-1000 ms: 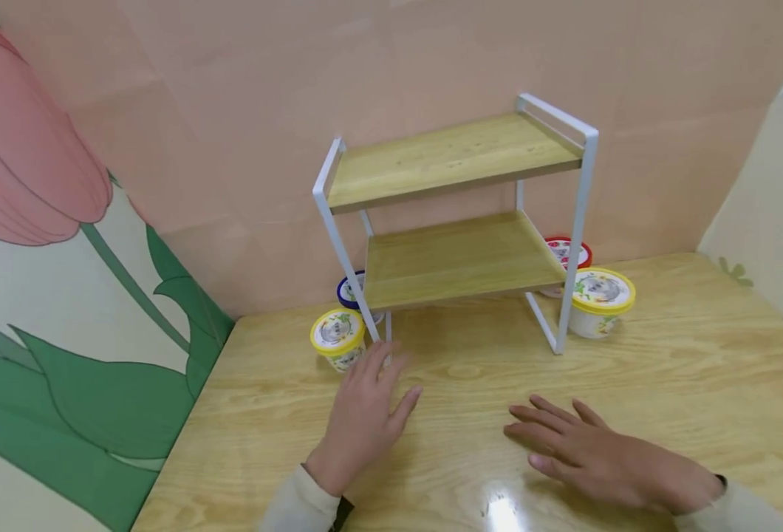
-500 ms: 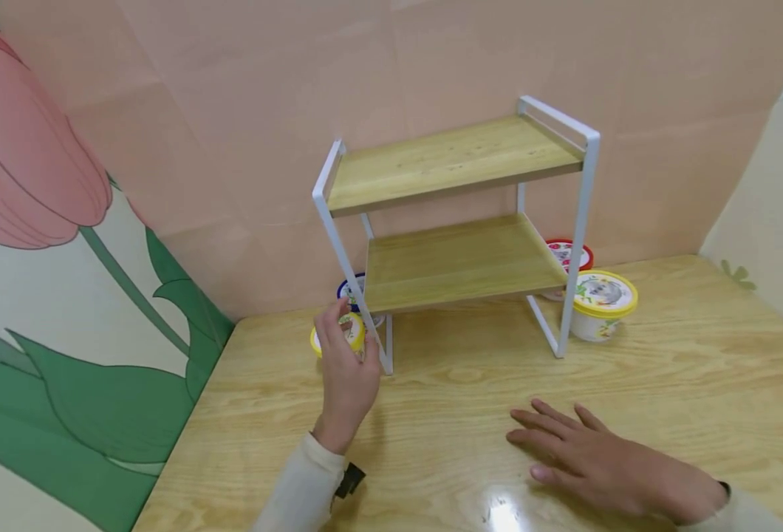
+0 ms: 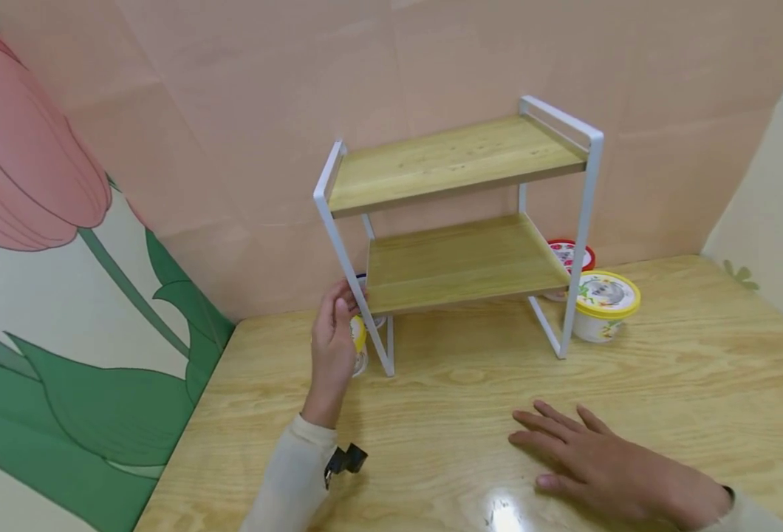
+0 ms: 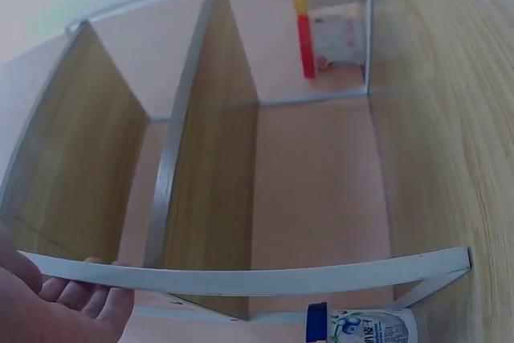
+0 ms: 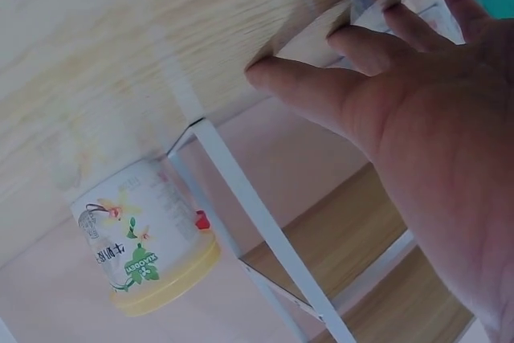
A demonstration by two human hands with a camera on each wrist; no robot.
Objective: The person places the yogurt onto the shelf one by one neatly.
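My left hand (image 3: pixel 333 347) is beside the left front leg of a two-tier shelf (image 3: pixel 458 262) with wooden boards and a white frame. Its slightly bent fingers (image 4: pixel 100 303) reach behind the white side frame; whether they touch it I cannot tell. The hand partly covers a yellow-lidded tub (image 3: pixel 360 341) in the head view. Behind that tub, a blue-lidded tub (image 4: pixel 373 327) shows below the frame in the left wrist view. My right hand (image 3: pixel 607 465) is over the table front with its fingers spread, holding nothing.
Right of the shelf stand another yellow-lidded tub (image 3: pixel 603 314) and, behind it, a red-lidded tub (image 3: pixel 580 255). All stands on a wood-grain table (image 3: pixel 458 414) against a pinkish wall (image 3: pixel 232 148). A tulip mural (image 3: pixel 26 140) covers the left side.
My left hand has moved forward and left from the shelf's front leg, past the yellow-lidded tub, to the leg's outer side. The right hand has hardly moved.
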